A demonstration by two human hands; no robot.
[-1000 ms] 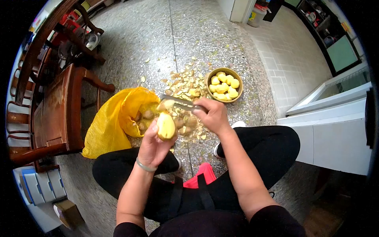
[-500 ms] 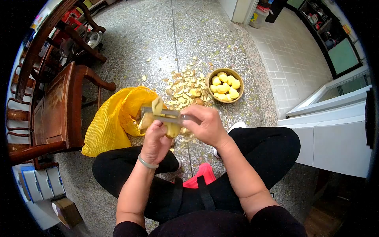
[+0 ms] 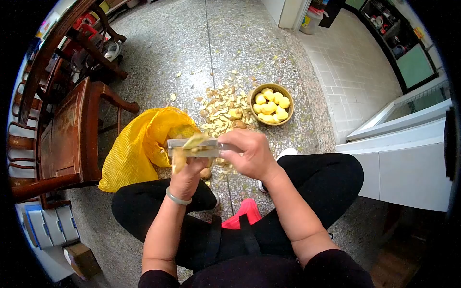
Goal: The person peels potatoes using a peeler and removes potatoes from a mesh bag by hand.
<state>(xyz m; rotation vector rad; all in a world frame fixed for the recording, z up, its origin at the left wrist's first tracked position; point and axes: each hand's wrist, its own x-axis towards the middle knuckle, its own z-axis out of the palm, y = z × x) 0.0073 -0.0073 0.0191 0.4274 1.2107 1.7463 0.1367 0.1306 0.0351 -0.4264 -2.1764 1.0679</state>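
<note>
My left hand (image 3: 185, 178), with a pale bangle at the wrist, holds a partly peeled potato that is mostly hidden behind the blade. In my right hand (image 3: 249, 152) is a metal peeler (image 3: 206, 149), lying across the potato, with strips of peel on it. A yellow woven bag (image 3: 127, 156) lies open beside my left hand, potatoes partly visible at its mouth. Beyond my hands, peelings (image 3: 223, 108) are scattered over the floor, and an unpeeled potato (image 3: 205, 173) rests near my left hand. A round basket (image 3: 252, 106) holds several peeled yellow potatoes.
A wooden chair (image 3: 72, 129) stands at the left, with plastic drawers (image 3: 52, 224) and a cardboard box (image 3: 82, 259) below it. At the right are a white cabinet (image 3: 408, 180) and a tiled floor area (image 3: 355, 72). My bent legs flank the work area.
The peeler in my right hand has moved left and down over the potato. My left hand has turned, and the potato's bright peeled side is now covered. Loose peel has gathered on the peeler.
</note>
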